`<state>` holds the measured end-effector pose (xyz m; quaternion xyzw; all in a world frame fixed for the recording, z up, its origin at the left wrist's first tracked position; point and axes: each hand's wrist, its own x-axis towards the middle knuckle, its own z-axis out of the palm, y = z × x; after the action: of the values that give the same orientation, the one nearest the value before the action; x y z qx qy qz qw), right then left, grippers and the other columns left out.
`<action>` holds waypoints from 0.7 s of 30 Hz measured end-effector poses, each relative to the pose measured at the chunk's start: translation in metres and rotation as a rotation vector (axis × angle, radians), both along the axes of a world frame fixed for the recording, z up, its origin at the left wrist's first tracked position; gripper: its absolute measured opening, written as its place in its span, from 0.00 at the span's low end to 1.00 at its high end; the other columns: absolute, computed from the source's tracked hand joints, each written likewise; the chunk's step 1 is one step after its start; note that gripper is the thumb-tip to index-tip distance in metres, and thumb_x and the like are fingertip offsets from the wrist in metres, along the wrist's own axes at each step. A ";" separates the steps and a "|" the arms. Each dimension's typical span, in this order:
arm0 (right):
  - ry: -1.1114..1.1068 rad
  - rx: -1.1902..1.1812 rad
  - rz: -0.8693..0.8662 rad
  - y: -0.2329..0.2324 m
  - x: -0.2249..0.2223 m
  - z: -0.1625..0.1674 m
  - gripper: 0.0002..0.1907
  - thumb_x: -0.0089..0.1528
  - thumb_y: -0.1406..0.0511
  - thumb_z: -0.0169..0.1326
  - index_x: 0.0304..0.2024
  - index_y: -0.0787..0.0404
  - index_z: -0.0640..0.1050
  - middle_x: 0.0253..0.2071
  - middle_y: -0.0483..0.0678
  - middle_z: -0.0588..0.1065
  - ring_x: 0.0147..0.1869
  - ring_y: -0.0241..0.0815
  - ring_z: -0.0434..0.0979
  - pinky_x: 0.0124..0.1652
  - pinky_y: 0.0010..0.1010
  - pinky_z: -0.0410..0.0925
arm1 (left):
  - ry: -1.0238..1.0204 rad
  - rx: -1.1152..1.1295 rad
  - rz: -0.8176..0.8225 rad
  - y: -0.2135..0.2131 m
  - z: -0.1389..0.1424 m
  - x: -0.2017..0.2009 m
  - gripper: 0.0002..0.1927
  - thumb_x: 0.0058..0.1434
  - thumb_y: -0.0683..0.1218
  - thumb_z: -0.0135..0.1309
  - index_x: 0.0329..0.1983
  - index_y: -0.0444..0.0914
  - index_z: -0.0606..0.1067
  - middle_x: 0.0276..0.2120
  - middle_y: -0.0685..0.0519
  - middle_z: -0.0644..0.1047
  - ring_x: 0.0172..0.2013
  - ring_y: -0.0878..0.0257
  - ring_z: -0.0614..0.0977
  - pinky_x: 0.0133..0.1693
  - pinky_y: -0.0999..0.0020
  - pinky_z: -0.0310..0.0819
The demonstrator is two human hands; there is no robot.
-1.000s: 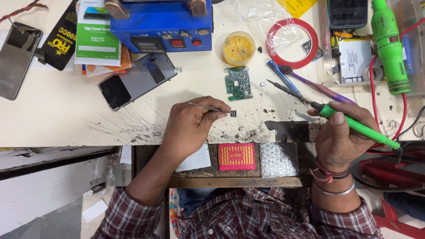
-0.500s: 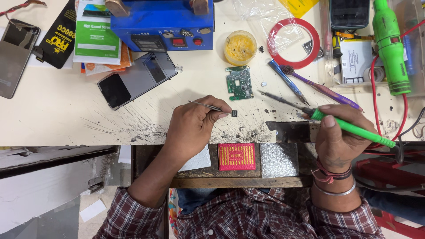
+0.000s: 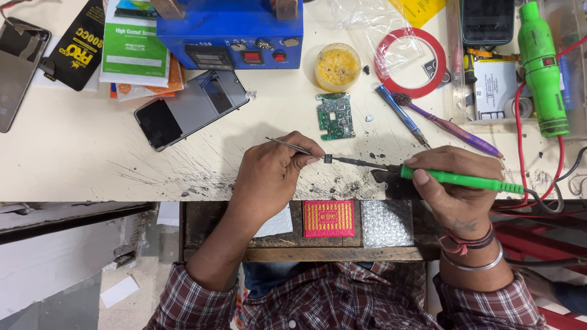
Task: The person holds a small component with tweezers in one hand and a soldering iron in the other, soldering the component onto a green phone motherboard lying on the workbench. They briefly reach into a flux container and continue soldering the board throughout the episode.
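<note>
Scorched bench [image 3: 92, 159] — green soldering iron [image 3: 458, 180] lies crosswise, tip pointing left at chip [image 3: 328, 159].

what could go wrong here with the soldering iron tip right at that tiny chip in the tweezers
The chip is tiny and pinched only at the tips of the tweezers in the left hand; a nudge from the soldering iron in the right hand might flick it away among the dark specks on the table. The iron's tip also sits close to the left fingertips, so a slip may burn them.
</note>
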<state>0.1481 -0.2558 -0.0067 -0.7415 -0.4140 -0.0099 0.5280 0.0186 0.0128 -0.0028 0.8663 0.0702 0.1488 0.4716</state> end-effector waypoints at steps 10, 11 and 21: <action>0.056 0.043 0.012 0.000 0.002 -0.008 0.07 0.65 0.70 0.59 0.40 0.70 0.80 0.36 0.55 0.80 0.35 0.40 0.81 0.39 0.23 0.73 | -0.011 0.001 -0.005 -0.003 -0.003 -0.001 0.05 0.65 0.36 0.54 0.32 0.33 0.77 0.38 0.56 0.85 0.38 0.63 0.88 0.37 0.69 0.82; 0.049 0.039 0.014 0.000 0.002 -0.008 0.06 0.65 0.70 0.59 0.40 0.70 0.80 0.36 0.55 0.80 0.36 0.40 0.82 0.39 0.23 0.73 | -0.007 -0.001 -0.005 -0.003 -0.004 -0.002 0.06 0.65 0.35 0.54 0.31 0.33 0.77 0.39 0.56 0.84 0.38 0.63 0.89 0.37 0.69 0.83; 0.084 0.020 0.023 0.001 0.002 -0.005 0.05 0.64 0.71 0.58 0.41 0.70 0.80 0.36 0.55 0.80 0.36 0.40 0.82 0.40 0.24 0.73 | -0.019 0.027 0.007 -0.004 -0.003 -0.001 0.06 0.64 0.35 0.55 0.29 0.32 0.76 0.39 0.56 0.85 0.35 0.62 0.88 0.36 0.68 0.81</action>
<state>0.1504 -0.2550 -0.0115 -0.7312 -0.3997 0.0230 0.5523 0.0172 0.0084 -0.0059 0.8709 0.0668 0.1594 0.4601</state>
